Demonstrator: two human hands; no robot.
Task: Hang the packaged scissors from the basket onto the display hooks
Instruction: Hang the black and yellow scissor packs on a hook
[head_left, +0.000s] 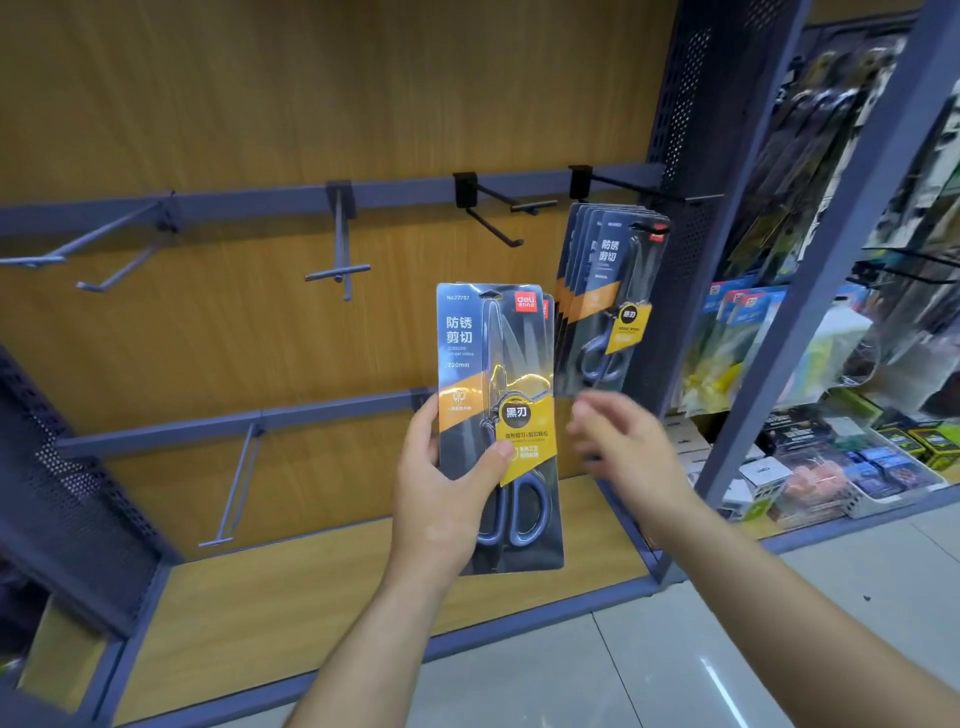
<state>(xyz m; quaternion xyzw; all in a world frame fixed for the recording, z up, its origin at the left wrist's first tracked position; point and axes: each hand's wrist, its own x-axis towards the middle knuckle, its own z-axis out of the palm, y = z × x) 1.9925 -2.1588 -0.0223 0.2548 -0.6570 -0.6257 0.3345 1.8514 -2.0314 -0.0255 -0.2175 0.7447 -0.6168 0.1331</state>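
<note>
Left hand (447, 488): centre of the frame, reaching up from the lower edge, clamped on a pack, thumb across its front low down, fingers behind its left edge.
Right hand (623, 441): just right of the pack, blurred, fingers loose and apart, holding nothing; whether it touches the pack cannot be told.
Pack (498, 374): carded scissors, upright, facing the camera, in front of the shelf; the edge of a second pack shows behind its right side.
Hung packs (605, 291): several of the same scissors, stacked on a black hook (628, 186) in the upper right, just above the right hand.
Second black hook (530, 206): left of the hung packs, above the held pack.
Grey hooks (340, 234): further left on the same rail (260, 200), across the upper left.
Low hook (239, 478): on a lower rail, lower left.
Shelf (363, 571): wood-look base and back, blue-grey frame.
Goods (831, 441): on the neighbouring shelf, right edge.
Floor (675, 649): pale tiles, lower right.
</note>
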